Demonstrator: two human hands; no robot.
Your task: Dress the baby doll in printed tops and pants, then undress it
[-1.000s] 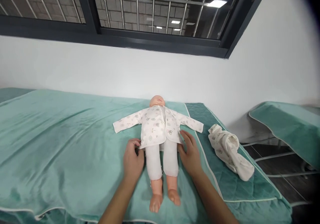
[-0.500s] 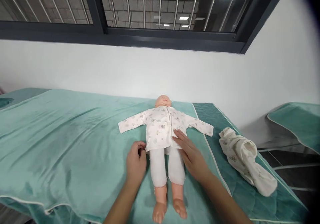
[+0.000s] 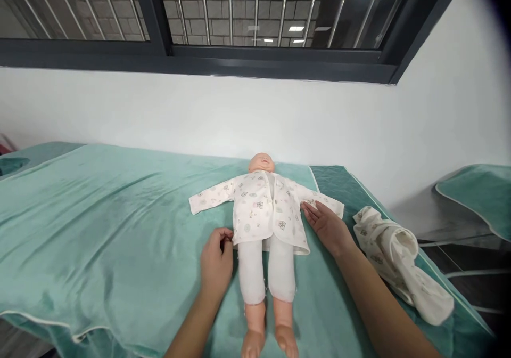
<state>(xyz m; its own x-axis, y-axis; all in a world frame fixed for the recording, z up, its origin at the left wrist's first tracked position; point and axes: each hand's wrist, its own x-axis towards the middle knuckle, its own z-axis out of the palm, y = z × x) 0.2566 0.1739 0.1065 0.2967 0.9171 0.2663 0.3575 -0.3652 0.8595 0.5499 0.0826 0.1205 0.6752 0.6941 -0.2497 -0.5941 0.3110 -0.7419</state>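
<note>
A baby doll (image 3: 266, 230) lies on its back on the green padded table (image 3: 99, 225), head toward the wall. It wears a white printed jacket (image 3: 263, 206) with both sleeves spread out, and white leggings. My left hand (image 3: 216, 259) is closed, pinching the jacket's lower left hem beside the doll's hip. My right hand (image 3: 324, 224) lies open and flat, fingers stretched, beside the doll's right side just below the sleeve.
A crumpled white printed garment (image 3: 393, 257) lies on the darker green mat (image 3: 355, 187) to the right. Another green-covered table (image 3: 479, 198) stands at far right across a floor gap. White wall and dark-framed window lie behind.
My right hand slid from the jacket's front out to the right side, near the sleeve. The jacket's right front now lies spread flat. My left hand kept its pinch.
</note>
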